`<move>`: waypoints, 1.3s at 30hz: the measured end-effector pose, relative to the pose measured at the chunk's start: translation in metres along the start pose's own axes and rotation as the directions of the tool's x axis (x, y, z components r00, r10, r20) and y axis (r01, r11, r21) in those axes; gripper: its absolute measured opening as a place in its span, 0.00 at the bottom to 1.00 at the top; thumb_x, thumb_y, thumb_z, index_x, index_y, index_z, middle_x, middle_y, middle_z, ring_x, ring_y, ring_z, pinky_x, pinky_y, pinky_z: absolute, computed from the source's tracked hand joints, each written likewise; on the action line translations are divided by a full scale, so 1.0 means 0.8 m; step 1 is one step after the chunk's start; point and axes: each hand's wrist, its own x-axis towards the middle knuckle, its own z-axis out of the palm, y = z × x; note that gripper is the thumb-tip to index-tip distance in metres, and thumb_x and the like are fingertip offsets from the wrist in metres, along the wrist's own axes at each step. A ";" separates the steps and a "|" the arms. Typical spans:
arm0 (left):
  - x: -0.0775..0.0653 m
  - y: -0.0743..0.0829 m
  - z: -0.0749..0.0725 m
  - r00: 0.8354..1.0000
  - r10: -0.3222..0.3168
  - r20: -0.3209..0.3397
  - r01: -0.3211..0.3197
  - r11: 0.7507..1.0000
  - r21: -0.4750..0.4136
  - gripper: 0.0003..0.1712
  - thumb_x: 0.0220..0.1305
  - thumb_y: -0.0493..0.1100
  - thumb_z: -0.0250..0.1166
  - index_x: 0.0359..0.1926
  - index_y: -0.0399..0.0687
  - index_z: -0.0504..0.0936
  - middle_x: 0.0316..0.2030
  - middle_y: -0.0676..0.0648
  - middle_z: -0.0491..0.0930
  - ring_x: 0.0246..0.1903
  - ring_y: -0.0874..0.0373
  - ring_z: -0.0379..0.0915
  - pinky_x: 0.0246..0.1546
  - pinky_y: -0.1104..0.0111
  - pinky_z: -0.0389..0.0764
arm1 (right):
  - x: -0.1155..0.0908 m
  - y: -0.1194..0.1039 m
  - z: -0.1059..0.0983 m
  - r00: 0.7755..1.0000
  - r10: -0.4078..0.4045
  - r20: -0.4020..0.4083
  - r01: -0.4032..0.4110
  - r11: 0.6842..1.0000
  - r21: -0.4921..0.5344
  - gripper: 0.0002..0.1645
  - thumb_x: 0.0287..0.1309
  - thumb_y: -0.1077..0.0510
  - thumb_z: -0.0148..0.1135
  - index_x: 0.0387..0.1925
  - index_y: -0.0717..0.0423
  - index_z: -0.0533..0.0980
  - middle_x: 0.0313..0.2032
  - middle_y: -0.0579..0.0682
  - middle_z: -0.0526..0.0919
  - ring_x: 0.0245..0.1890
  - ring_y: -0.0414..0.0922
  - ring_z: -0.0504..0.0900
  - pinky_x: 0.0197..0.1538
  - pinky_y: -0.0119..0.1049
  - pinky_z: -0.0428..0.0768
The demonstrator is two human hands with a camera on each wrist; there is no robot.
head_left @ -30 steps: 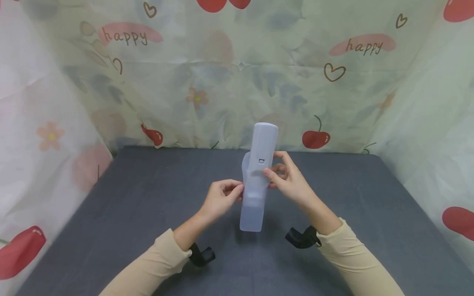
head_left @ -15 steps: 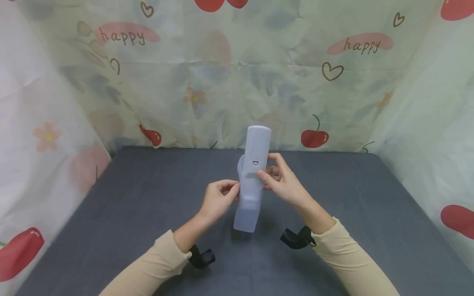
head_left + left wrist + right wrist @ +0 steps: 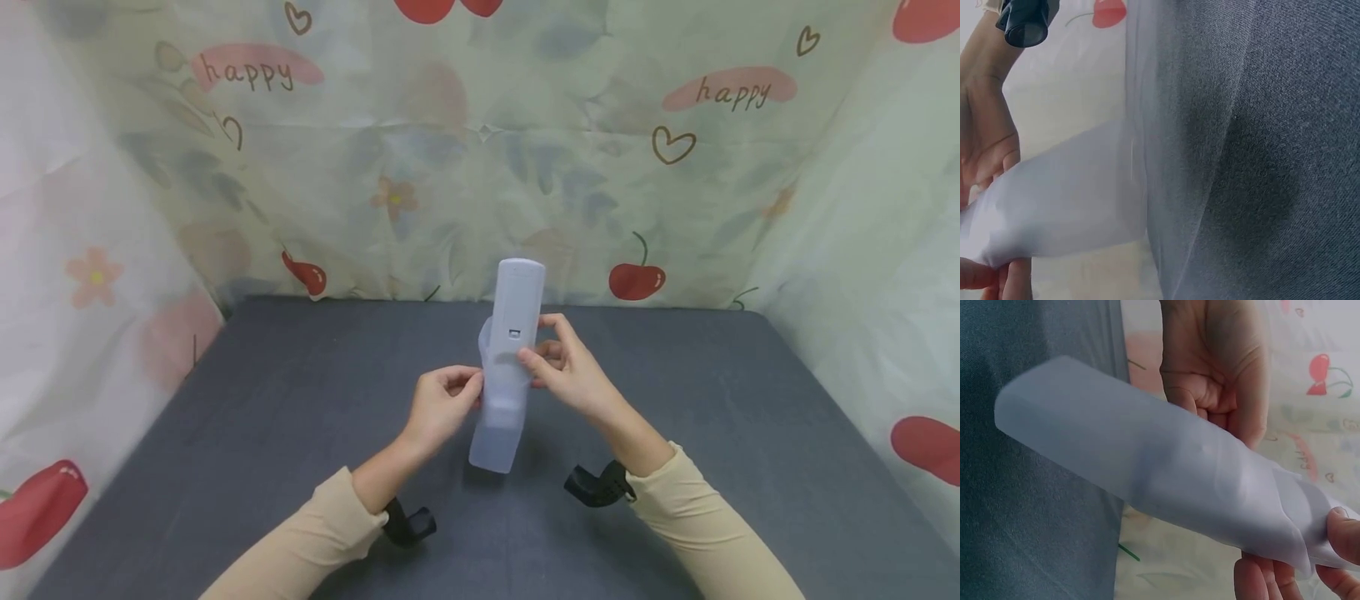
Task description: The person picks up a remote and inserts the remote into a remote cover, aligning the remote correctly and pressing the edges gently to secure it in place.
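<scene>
A white remote control (image 3: 519,296) stands near upright over the middle of the table, its back with a small latch slot turned toward me. Its lower part sits inside a translucent silicone cover (image 3: 495,450), whose loose flap sticks out at the left. The cover's bottom end hangs without the remote in it, as the left wrist view also shows for the cover (image 3: 1085,194). My left hand (image 3: 442,406) pinches the cover's left edge between thumb and fingers. My right hand (image 3: 581,375) grips the remote from the right, thumb on its back and fingers behind.
The dark grey table (image 3: 300,433) spreads under both hands. A printed fabric curtain (image 3: 465,167) closes off the back and sides. A black camera mount (image 3: 408,525) juts from the left wrist, and another black mount (image 3: 596,486) from the right.
The remote and cover have shifted a little left and down, with the right hand following. Both hands keep their holds, and the left hand has barely moved.
</scene>
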 end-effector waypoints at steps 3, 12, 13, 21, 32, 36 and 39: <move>0.000 0.004 -0.002 0.999 -0.032 0.043 0.031 0.999 0.019 0.12 0.64 0.36 0.57 0.41 0.31 0.82 0.34 0.36 0.83 0.27 0.62 0.79 0.32 0.69 0.82 | 0.001 0.001 0.000 1.000 0.010 -0.013 -0.010 1.000 0.005 0.27 0.65 0.54 0.54 0.60 0.53 0.57 0.43 0.66 0.79 0.44 0.53 0.83 0.44 0.45 0.82; -0.003 0.024 -0.003 0.974 -0.059 0.220 0.042 0.996 0.082 0.21 0.66 0.46 0.56 0.53 0.36 0.76 0.49 0.39 0.80 0.47 0.49 0.79 0.47 0.60 0.80 | 0.003 0.003 -0.005 0.996 0.018 -0.091 -0.016 1.000 0.024 0.28 0.64 0.51 0.55 0.62 0.51 0.58 0.42 0.64 0.78 0.45 0.52 0.82 0.45 0.46 0.81; -0.003 0.025 -0.002 0.972 -0.048 0.230 0.024 0.994 0.105 0.21 0.66 0.47 0.58 0.53 0.36 0.76 0.48 0.39 0.80 0.47 0.49 0.79 0.47 0.60 0.80 | 0.003 0.003 -0.005 0.996 0.017 -0.091 -0.015 0.999 0.028 0.28 0.64 0.52 0.54 0.62 0.51 0.58 0.43 0.64 0.78 0.46 0.53 0.82 0.45 0.47 0.81; 0.000 0.023 0.001 0.974 0.018 0.224 -0.038 0.995 0.087 0.15 0.62 0.40 0.62 0.47 0.35 0.78 0.37 0.38 0.83 0.33 0.57 0.79 0.33 0.70 0.78 | -0.002 0.001 -0.001 0.997 0.026 -0.067 -0.020 0.996 0.090 0.28 0.65 0.53 0.54 0.62 0.51 0.57 0.44 0.62 0.78 0.42 0.47 0.82 0.47 0.46 0.81; 0.002 0.014 -0.004 0.982 0.012 0.186 -0.012 1.000 0.001 0.18 0.62 0.40 0.62 0.51 0.37 0.78 0.42 0.37 0.83 0.40 0.52 0.82 0.40 0.64 0.80 | -0.015 0.023 -0.003 0.998 0.044 0.034 -0.046 0.997 0.061 0.22 0.65 0.59 0.54 0.54 0.71 0.69 0.47 0.68 0.78 0.40 0.43 0.83 0.47 0.40 0.82; 0.003 0.014 -0.004 0.982 0.024 0.185 -0.026 1.000 0.007 0.17 0.62 0.40 0.62 0.51 0.37 0.78 0.41 0.37 0.83 0.39 0.52 0.82 0.39 0.65 0.80 | -0.016 0.028 0.003 1.000 0.011 -0.012 -0.011 0.999 0.032 0.17 0.63 0.59 0.56 0.47 0.71 0.74 0.42 0.65 0.81 0.35 0.42 0.83 0.43 0.36 0.83; 0.002 0.016 -0.004 0.980 0.034 0.195 -0.040 0.999 0.026 0.17 0.62 0.40 0.62 0.51 0.37 0.78 0.41 0.37 0.83 0.38 0.52 0.82 0.37 0.66 0.80 | -0.016 0.028 0.006 0.997 -0.013 -0.076 0.013 1.000 0.000 0.13 0.61 0.61 0.58 0.41 0.69 0.77 0.36 0.62 0.82 0.30 0.38 0.82 0.39 0.33 0.83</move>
